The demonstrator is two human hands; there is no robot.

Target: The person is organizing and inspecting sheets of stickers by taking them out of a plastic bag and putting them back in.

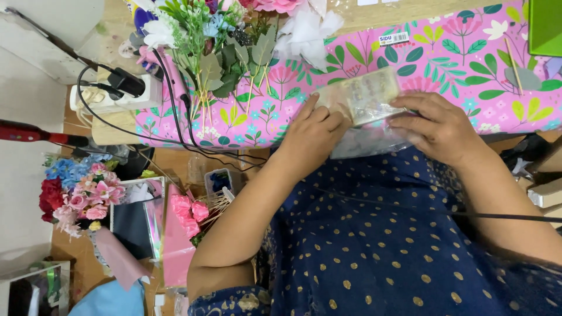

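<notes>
At the edge of the floral pink bench point(445, 58), both hands grip a small clear packet point(367, 96): left hand point(311, 136) pinching its left end, right hand point(439, 126) fingers closed over its right side. Artificial flowers point(216, 41) lie nearby.

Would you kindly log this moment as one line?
left hand: holds clear packet | right hand: holds same packet | surface: pink floral table cover | nearby: artificial flowers

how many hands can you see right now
2. The left hand grips the left end of a clear plastic packet; the right hand holds its right end.
</notes>
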